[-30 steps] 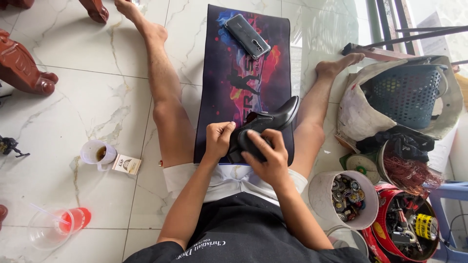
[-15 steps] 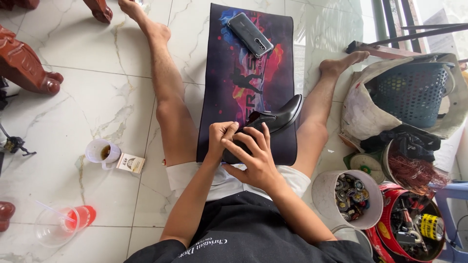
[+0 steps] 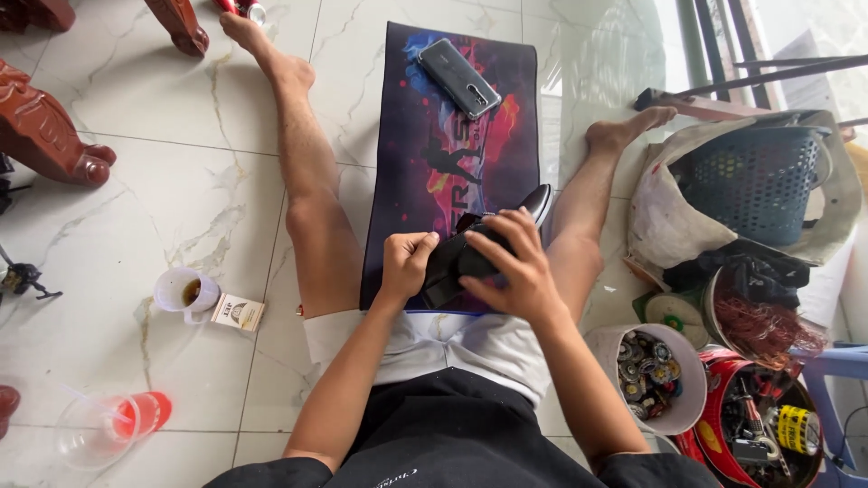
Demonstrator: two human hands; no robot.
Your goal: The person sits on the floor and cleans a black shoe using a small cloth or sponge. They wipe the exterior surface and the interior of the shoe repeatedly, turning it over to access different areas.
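I sit on a marble floor with my legs spread around a dark printed mat [image 3: 434, 117]. A black leather shoe [image 3: 470, 253] lies on the mat's near end, toe pointing to the far right. My left hand [image 3: 407, 264] is curled into a fist against the shoe's heel end. My right hand [image 3: 511, 267] lies over the top of the shoe and grips it. A dark phone [image 3: 458, 77] rests on the far end of the mat.
A white cup [image 3: 183, 293] and small box [image 3: 237, 313] sit left of my leg, with a clear plastic cup [image 3: 99, 429] nearer. Right: a blue basket [image 3: 755, 185] in a sack, a tub of small parts [image 3: 655, 375], a red tool container [image 3: 768, 434]. Carved wooden furniture legs [image 3: 50, 136] stand far left.
My right hand has slid further over the top of the shoe, covering more of it. The left hand stays at the heel. The view has shifted slightly.
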